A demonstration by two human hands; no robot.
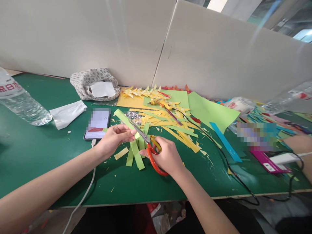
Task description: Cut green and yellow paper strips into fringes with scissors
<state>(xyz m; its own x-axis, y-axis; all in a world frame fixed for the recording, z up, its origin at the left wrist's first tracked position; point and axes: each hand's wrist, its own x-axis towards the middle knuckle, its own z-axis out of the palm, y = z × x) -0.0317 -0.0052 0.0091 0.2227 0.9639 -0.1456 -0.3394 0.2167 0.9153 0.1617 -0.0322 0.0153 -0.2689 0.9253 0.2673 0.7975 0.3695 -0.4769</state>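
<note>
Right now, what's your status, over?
Left hand pinching green paper strip. Right hand gripping red-handled scissors, blades on it. Cut strips piled beneath, phone close by.

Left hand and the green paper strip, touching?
Touching. The head view shows the left hand pinching the green paper strip with no gap, while the right hand grips the scissors beside it.

Red-handled scissors (149,148), light-green paper strip (124,119)

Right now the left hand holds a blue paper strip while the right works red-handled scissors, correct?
No: in the head view the paper strip in the left hand is light green, not blue. The right hand works the red-handled scissors.
</note>
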